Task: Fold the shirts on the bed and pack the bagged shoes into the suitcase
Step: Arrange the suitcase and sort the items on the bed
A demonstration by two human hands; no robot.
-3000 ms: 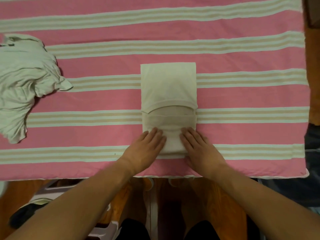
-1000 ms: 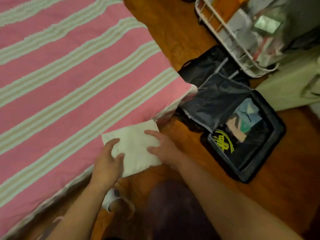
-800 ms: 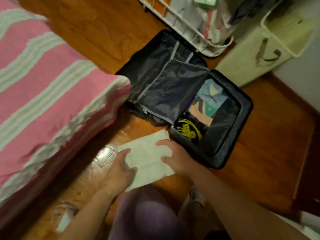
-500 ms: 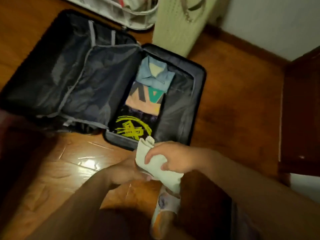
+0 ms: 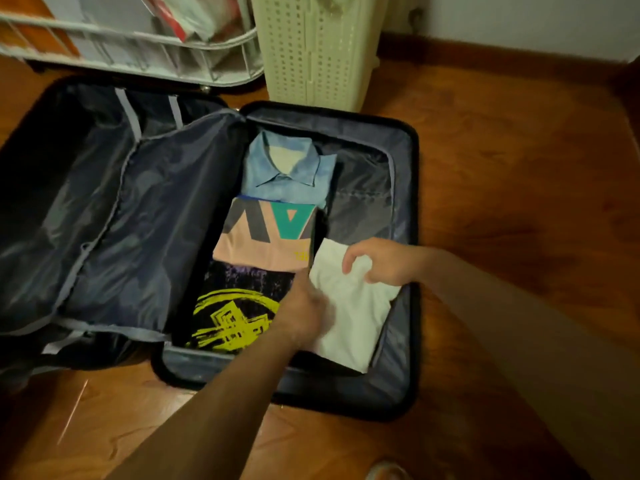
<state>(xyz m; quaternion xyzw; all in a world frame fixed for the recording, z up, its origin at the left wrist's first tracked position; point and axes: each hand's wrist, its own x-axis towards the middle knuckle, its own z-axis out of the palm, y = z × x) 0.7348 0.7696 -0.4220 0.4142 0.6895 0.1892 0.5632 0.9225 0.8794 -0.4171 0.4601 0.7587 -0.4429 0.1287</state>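
A black suitcase (image 5: 405,393) lies open on the wooden floor. In its right half, a folded cream shirt (image 5: 349,317) lies against the right wall. My left hand (image 5: 306,315) holds its left edge, blurred. My right hand (image 5: 379,259) grips its upper right part with curled fingers. To the left of it lie three folded shirts in a row: a blue collared one (image 5: 289,169) at the far end, a pink one with grey and teal shapes (image 5: 266,233), and a black one with a yellow print (image 5: 235,313) nearest me. No bagged shoes are in view.
The suitcase's left half (image 5: 69,202) is covered by a dark zipped liner. A white wire rack (image 5: 131,46) with papers stands behind it. A cream perforated laundry basket (image 5: 311,50) stands at the back, by the wall. Wooden floor lies to the right.
I turned from the bed to the suitcase carrying the folded cream shirt in both hands. It was above the floor in front of the suitcase; now it lies inside the right half.
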